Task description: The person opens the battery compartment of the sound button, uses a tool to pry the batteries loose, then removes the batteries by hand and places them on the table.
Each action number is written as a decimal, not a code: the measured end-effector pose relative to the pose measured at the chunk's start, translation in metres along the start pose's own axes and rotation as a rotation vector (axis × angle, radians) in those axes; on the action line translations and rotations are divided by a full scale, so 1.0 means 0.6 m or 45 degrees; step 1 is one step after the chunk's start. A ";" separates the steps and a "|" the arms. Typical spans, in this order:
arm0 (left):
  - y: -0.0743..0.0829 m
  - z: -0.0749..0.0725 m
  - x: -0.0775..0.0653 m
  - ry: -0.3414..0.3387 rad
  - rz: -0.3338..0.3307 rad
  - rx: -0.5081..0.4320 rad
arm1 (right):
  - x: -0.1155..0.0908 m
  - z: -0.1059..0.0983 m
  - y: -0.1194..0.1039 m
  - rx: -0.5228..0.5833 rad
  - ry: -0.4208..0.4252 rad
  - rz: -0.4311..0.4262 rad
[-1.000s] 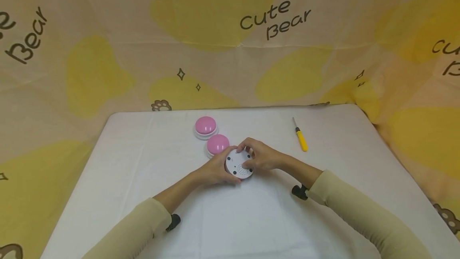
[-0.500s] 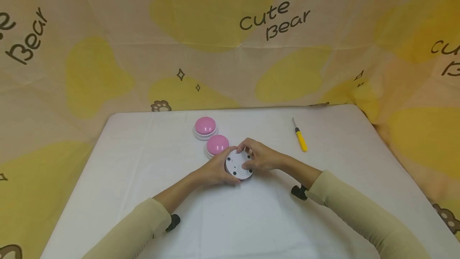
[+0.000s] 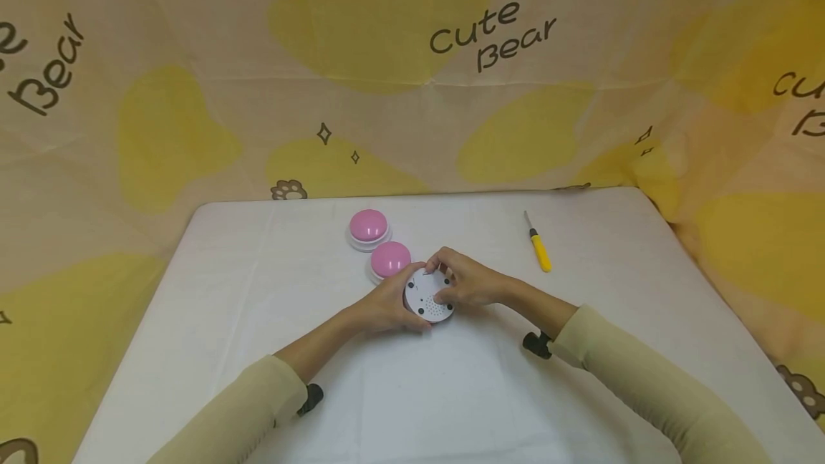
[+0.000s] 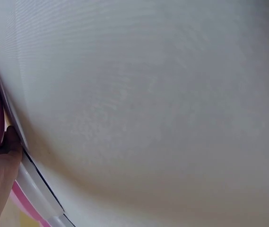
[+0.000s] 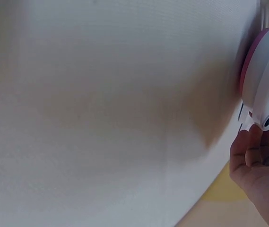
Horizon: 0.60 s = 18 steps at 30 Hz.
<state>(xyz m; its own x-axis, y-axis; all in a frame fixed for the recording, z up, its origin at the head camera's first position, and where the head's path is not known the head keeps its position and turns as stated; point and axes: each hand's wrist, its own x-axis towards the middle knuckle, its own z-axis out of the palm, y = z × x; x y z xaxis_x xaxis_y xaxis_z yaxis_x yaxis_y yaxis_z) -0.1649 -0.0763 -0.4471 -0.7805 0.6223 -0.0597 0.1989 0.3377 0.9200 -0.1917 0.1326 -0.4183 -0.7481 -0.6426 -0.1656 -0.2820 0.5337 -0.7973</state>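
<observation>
A round push button [image 3: 423,291] is held bottom up near the middle of the table, its white base showing small black feet and a cluster of holes. My left hand [image 3: 384,308] grips its left rim between thumb and fingers. My right hand [image 3: 475,281] pinches it from the right, thumb on the base and curled fingers at the far edge. In the right wrist view the button [image 5: 262,71] shows its white side and pink dome facing the table. Just beyond my left hand stands a second push button [image 3: 390,258], dome up.
Another pink-domed push button [image 3: 369,225] stands farther back on the white-covered table [image 3: 412,407]. A yellow-handled screwdriver [image 3: 540,252] lies at the right. Behind the table hangs a patterned yellow cloth [image 3: 387,106].
</observation>
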 end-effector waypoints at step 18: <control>-0.006 -0.001 0.001 -0.001 -0.011 -0.057 | -0.002 0.000 -0.003 -0.090 0.123 -0.074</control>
<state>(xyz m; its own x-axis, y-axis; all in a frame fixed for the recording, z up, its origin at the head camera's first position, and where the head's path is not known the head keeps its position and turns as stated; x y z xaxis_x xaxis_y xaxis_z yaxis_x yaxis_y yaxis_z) -0.1663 -0.0774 -0.4502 -0.7818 0.6199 -0.0678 0.1656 0.3112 0.9358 -0.1901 0.1322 -0.4168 -0.7827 -0.6194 -0.0607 -0.3656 0.5366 -0.7605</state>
